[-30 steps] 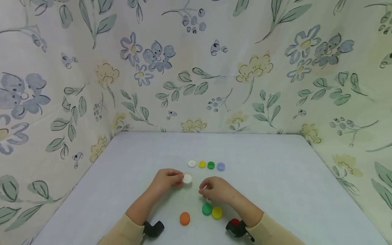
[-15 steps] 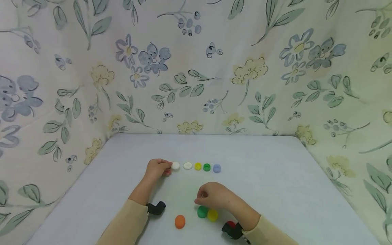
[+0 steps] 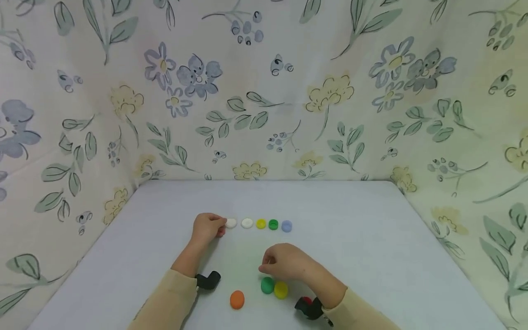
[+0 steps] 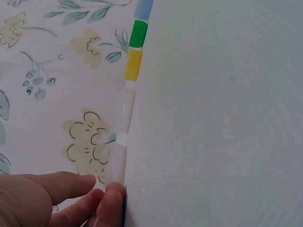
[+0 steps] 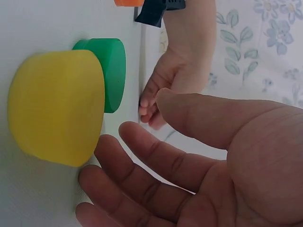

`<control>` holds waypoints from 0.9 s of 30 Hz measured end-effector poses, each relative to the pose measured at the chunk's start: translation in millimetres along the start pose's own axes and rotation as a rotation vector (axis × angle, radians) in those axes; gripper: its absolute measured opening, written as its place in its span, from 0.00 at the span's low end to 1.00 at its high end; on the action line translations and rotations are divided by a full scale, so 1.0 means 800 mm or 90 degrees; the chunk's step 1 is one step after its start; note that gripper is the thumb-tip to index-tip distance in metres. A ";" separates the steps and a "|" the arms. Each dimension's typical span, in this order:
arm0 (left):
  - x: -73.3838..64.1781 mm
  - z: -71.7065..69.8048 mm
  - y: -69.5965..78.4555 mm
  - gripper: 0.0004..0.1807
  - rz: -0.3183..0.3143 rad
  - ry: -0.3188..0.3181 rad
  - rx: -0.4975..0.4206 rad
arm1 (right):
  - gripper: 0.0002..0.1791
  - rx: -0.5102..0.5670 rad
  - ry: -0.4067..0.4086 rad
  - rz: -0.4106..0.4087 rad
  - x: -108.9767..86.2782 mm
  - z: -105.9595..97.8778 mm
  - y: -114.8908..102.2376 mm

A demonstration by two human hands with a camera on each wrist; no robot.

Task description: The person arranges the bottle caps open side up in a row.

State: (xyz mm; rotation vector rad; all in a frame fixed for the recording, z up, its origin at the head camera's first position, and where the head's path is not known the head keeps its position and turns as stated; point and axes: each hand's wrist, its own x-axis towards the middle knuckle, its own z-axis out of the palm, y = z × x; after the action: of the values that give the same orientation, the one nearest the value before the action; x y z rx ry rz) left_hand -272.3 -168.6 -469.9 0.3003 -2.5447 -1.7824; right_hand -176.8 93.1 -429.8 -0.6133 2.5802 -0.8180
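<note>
At the far left end of a row of bottle caps, my left hand (image 3: 208, 227) has its fingertips right at the edge of a white cap (image 3: 232, 223). This cap lies flat on the table; in the left wrist view the thumb (image 4: 78, 183) stands apart from it. My right hand (image 3: 284, 262) hovers nearer the front with relaxed, bent fingers and nothing in them. Just in front of it sit a green cap (image 3: 267, 285) and a yellow cap (image 3: 281, 290). Seen from the right wrist, the yellow cap (image 5: 57, 109) is close to the fingertips.
The row continues rightward with another white cap (image 3: 247, 223), a yellow one (image 3: 261, 223), a green one (image 3: 273, 224) and a blue one (image 3: 286, 226). An orange cap (image 3: 237, 299) lies near the front. A red cap (image 3: 307, 300) is partly hidden behind the right wrist camera (image 3: 310, 310).
My left hand has carried the white cap away from me and leftward, and the cap now lies flat at the row's left end. The right hand has shifted slightly toward me.
</note>
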 end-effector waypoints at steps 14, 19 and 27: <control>-0.061 0.007 0.047 0.10 0.092 -0.233 0.107 | 0.03 -0.006 -0.003 -0.010 -0.006 -0.017 0.004; -0.098 0.028 0.062 0.07 0.168 -0.455 0.177 | 0.10 0.013 -0.026 -0.006 -0.007 -0.021 0.000; -0.129 0.053 0.054 0.10 0.216 -0.507 0.294 | 0.18 -0.058 -0.047 0.032 -0.013 -0.004 -0.011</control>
State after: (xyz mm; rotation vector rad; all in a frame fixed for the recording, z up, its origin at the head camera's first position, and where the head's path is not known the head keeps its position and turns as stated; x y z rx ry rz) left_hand -182.8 -97.4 -434.8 -0.9786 -3.2085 -1.3272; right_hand -166.9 92.8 -419.8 -0.5900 2.5666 -0.6525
